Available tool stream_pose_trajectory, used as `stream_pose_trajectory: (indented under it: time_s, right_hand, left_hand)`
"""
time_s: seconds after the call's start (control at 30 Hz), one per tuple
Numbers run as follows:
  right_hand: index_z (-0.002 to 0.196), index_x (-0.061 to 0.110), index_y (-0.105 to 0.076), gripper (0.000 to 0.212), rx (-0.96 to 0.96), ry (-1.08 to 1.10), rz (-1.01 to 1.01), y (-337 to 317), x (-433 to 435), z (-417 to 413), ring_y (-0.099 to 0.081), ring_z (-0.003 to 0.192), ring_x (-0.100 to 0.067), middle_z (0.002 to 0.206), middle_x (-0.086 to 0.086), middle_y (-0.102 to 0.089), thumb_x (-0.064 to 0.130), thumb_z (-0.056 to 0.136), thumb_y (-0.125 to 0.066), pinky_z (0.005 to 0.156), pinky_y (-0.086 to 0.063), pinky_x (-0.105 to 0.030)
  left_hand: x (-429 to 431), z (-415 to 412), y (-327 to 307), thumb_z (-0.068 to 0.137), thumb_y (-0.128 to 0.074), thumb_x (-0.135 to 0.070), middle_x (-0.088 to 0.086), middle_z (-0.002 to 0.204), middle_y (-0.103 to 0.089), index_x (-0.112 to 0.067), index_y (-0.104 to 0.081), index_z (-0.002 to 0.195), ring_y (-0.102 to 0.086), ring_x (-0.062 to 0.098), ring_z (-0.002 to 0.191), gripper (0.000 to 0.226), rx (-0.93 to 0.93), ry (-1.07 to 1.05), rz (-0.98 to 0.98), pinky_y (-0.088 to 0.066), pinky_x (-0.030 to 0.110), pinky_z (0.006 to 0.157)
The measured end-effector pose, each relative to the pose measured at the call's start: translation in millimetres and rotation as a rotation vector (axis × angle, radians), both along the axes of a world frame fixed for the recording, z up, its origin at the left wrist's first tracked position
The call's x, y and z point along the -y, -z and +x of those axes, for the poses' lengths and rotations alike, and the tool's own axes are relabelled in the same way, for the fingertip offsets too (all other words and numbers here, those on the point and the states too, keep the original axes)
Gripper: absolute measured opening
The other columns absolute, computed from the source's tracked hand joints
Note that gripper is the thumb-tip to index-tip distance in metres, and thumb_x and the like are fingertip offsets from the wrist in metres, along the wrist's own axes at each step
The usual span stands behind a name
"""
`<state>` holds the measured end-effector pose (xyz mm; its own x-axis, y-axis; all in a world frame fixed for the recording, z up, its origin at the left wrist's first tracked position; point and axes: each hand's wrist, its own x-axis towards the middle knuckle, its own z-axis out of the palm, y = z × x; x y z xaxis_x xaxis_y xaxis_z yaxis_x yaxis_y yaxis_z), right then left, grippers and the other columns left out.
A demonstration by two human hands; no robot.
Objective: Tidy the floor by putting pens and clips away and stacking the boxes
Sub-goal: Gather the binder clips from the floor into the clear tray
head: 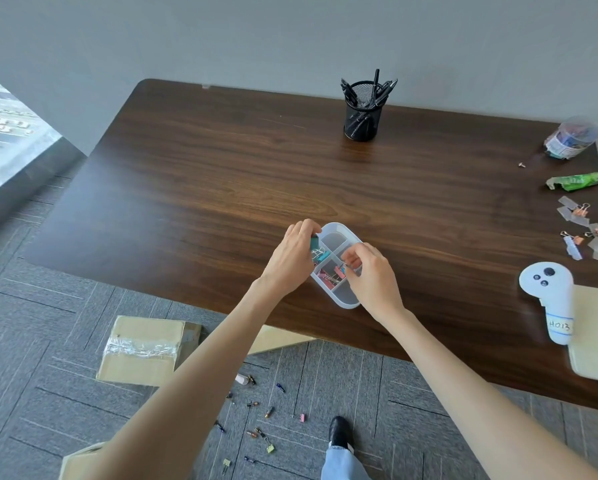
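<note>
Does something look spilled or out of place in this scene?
Yes. Small items lie scattered on the carpet below the table edge, among them a pink clip and a yellow clip. A taped cardboard box lies askew beside them.

Translucent white plastic divided tray (pixel 346 301), lying flat near the front edge of the dark wooden table (pixel 221 174); its compartments hold pink and teal binder clips (pixel 327 276). Black wire-mesh cup (pixel 359 124), upright near the far edge, filled with black pens (pixel 376 81). On the grey carpet (pixel 48 393): a taped brown cardboard box (pixel 141 355) and scattered loose clips (pixel 270 447).
</note>
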<state>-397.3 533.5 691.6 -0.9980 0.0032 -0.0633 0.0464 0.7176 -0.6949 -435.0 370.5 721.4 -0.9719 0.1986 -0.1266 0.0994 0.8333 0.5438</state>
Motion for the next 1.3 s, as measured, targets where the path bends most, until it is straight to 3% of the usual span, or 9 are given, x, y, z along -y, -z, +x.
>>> stream_pose_trajectory:
  time_s: [0.2, 0.43, 0.63, 0.7, 0.9, 1.07, 1.2, 1.3]
  right_hand:
    - [0.113, 0.014, -0.06, 0.032, 0.001, 0.003, -0.009, -1.3, 4.4, 0.9, -0.062, 0.107, -0.018, 0.121, -0.001, -0.063, 0.019, 0.084, -0.072, 0.087, -0.052, -0.026]
    - [0.106, 0.012, -0.062, 0.027, -0.119, -0.034, 0.062, -8.1, 13.0, 2.8, -0.06, 0.106, -0.017, 0.118, -0.004, -0.06, 0.019, 0.082, -0.072, 0.083, -0.056, -0.027]
    - [0.103, 0.013, -0.062, 0.021, -0.137, -0.075, 0.054, -27.1, 44.3, 20.3, -0.061, 0.1, -0.016, 0.114, -0.001, -0.062, 0.014, 0.084, -0.07, 0.074, -0.049, -0.018]
    - [0.1, 0.014, -0.06, 0.017, -0.157, -0.091, 0.049, -32.3, 59.5, 33.7, -0.061, 0.095, -0.015, 0.109, 0.0, -0.061, 0.011, 0.086, -0.068, 0.073, -0.05, -0.021]
    - [0.092, 0.013, -0.057, 0.013, -0.192, -0.169, 0.097, -32.4, 112.0, 101.4, -0.057, 0.089, -0.015, 0.096, 0.003, -0.056, 0.005, 0.084, -0.063, 0.065, -0.047, -0.027]
    - [0.094, 0.013, -0.055, 0.008, -0.113, -0.174, 0.185, -2.4, 167.8, 188.6, -0.056, 0.084, -0.016, 0.099, 0.004, -0.053, 0.01, 0.088, -0.059, 0.055, -0.035, -0.026]
    - [0.096, 0.013, -0.055, 0.009, -0.015, -0.192, 0.197, 35.7, 214.9, 252.6, -0.056, 0.083, -0.016, 0.103, 0.005, -0.054, 0.009, 0.089, -0.058, 0.058, -0.046, -0.03]
    - [0.096, 0.014, -0.056, 0.009, 0.048, -0.234, 0.21, 70.9, 241.5, 290.3, -0.057, 0.084, -0.017, 0.104, 0.004, -0.055, 0.011, 0.088, -0.06, 0.059, -0.045, -0.029]
  left_hand:
    - [-4.0, 7.8, 5.6, 0.089, -0.06, -0.005, 0.003, 0.117, -0.063, -0.015, -0.053, 0.114, -0.062, 0.016, 0.099, 0.028, -0.069, -0.081, 0.051, -0.059, 0.026, 0.074]
    - [5.7, 17.0, 3.6, 0.088, -0.064, -0.011, -0.002, 0.121, -0.062, -0.018, -0.062, 0.11, -0.053, 0.016, 0.11, 0.024, -0.191, -0.101, -0.035, -0.043, 0.029, 0.096]
    - [32.1, 52.2, -9.5, 0.087, -0.062, -0.009, -0.005, 0.109, -0.061, -0.019, -0.063, 0.106, -0.054, 0.015, 0.1, 0.022, -0.268, -0.068, -0.046, -0.046, 0.028, 0.082]
    - [46.5, 71.1, -13.0, 0.086, -0.061, -0.009, -0.007, 0.105, -0.061, -0.02, -0.062, 0.104, -0.054, 0.015, 0.098, 0.021, -0.269, -0.074, -0.039, -0.045, 0.029, 0.078]
    - [110.8, 149.4, -4.1, 0.088, -0.061, -0.017, -0.006, 0.105, -0.06, -0.021, -0.06, 0.106, -0.055, 0.019, 0.098, 0.019, -0.219, -0.061, -0.093, -0.045, 0.031, 0.077]
    - [172.3, 239.6, 24.6, 0.091, -0.059, -0.024, -0.003, 0.115, -0.058, -0.021, -0.059, 0.114, -0.053, 0.02, 0.109, 0.023, -0.119, -0.031, -0.158, -0.041, 0.034, 0.088]
    - [222.8, 311.2, 61.1, 0.091, -0.058, -0.027, -0.002, 0.118, -0.057, -0.021, -0.059, 0.114, -0.052, 0.021, 0.111, 0.024, -0.044, -0.013, -0.194, -0.041, 0.034, 0.089]
    - [252.2, 350.4, 96.6, 0.092, -0.055, -0.025, 0.0, 0.115, -0.058, -0.02, -0.059, 0.114, -0.053, 0.023, 0.109, 0.023, 0.026, -0.043, -0.21, -0.042, 0.035, 0.088]
